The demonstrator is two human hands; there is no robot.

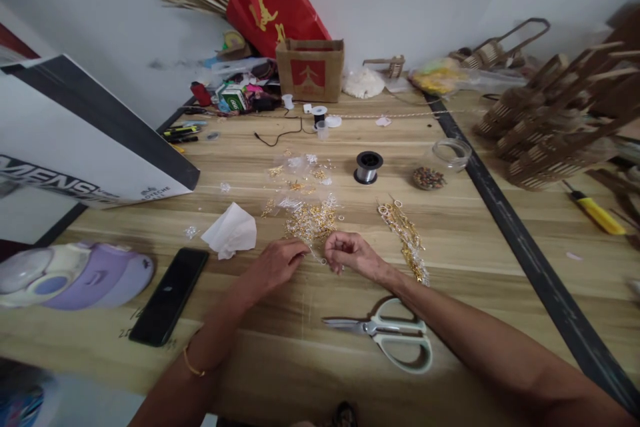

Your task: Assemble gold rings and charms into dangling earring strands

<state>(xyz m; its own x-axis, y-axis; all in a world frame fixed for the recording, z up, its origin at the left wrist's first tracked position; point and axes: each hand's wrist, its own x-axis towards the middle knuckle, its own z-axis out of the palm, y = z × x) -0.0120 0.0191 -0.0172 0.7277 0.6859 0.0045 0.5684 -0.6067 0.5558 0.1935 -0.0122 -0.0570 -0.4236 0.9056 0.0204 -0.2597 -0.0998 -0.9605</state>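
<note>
Strand between left hand, right hand, tabletop gap before scissors

On the tabletop, strand between left hand and right hand, just before a pile of jewellery pieces; tissue, smartphone and drinking bottle to the left; scissors nearer; bundle of chains to the right; wire spool behind, paper bag farther back (jar right of the spool).

One head-worn camera looks forward and down at the hands.
</note>
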